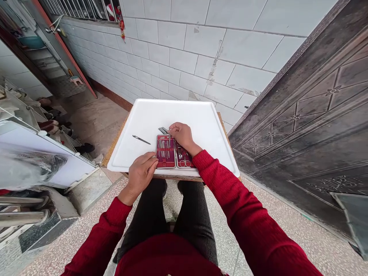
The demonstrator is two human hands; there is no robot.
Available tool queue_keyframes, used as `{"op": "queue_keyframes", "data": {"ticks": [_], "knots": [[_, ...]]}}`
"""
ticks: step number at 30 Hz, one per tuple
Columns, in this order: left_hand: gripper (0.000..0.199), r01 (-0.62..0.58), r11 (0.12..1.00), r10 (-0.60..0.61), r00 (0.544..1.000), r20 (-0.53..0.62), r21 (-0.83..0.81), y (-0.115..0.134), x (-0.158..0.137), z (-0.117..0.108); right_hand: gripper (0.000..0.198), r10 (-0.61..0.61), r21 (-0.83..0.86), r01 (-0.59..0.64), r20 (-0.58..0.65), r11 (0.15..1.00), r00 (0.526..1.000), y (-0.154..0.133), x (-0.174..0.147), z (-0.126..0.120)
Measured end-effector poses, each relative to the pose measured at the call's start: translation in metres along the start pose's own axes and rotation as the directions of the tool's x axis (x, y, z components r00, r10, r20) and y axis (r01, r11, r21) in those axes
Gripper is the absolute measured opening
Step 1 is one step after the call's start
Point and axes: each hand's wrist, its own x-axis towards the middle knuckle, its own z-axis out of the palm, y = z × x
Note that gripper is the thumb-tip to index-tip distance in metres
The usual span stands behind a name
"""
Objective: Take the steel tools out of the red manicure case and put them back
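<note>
An open manicure case (166, 164) with a red lining lies on the white board. Slim metal tools stand in its left half; scissors (185, 163) and a nail clipper (180, 155) sit in the right half. My left hand (141, 171) grips the case's left edge between thumb and fingers. Above the case's top edge, my right hand (183, 135) pinches a thin metal manicure tool (169, 136), partly hidden by the fingers. Close to those fingertips lies a nail clipper (163, 130) on the board. A dark slender tool (141, 139) rests left of the case.
The white board (149, 115) has a raised rim and lies on a wooden table (117, 141). A tiled wall (184, 57) rises behind it. To the right is a dark metal door (301, 126); shelves with shoes (51, 124) stand at the left.
</note>
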Motion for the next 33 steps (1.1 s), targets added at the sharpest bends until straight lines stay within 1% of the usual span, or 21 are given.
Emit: {"op": "queue_keyframes", "data": {"ticks": [4, 7, 10, 13, 16, 19, 28, 33], "knots": [[0.027, -0.011, 0.999, 0.012, 1.0, -0.007, 0.038, 0.0, -0.001, 0.001, 0.008, 0.01, -0.028, -0.01, 0.026, 1.0, 1.0, -0.002, -0.002, 0.0], [0.027, -0.026, 0.998, 0.027, 0.999, -0.024, 0.057, 0.0, -0.001, 0.003, 0.009, -0.005, -0.051, 0.007, 0.039, 0.999, 0.999, -0.005, -0.005, 0.0], [0.026, -0.028, 0.997, 0.031, 0.999, -0.029, 0.071, 0.0, -0.001, 0.004, 0.013, -0.033, -0.073, 0.036, 0.048, 0.997, 0.998, -0.007, -0.007, -0.001], [0.026, -0.031, 0.996, 0.034, 0.999, -0.029, 0.085, 0.001, -0.001, 0.004, 0.021, -0.057, -0.121, 0.063, 0.054, 0.991, 0.997, -0.008, -0.009, -0.002], [0.026, -0.042, 0.994, 0.046, 0.998, -0.036, 0.098, 0.001, -0.001, 0.004, 0.028, -0.057, -0.173, 0.064, 0.046, 0.983, 0.997, -0.009, -0.009, -0.002], [0.026, -0.046, 0.993, 0.05, 0.998, -0.038, 0.105, 0.001, -0.001, 0.003, 0.031, -0.043, -0.231, 0.052, 0.043, 0.972, 0.998, -0.014, -0.011, -0.003], [0.023, -0.062, 0.991, 0.067, 0.997, -0.041, 0.115, 0.002, -0.001, 0.004, 0.025, 0.03, -0.424, 0.006, 0.078, 0.906, 0.997, -0.03, -0.018, -0.001], [0.021, -0.069, 0.989, 0.078, 0.995, -0.065, 0.134, 0.001, -0.002, 0.006, 0.033, 0.016, -0.517, 0.035, 0.093, 0.855, 0.996, -0.029, -0.019, 0.001]]}}
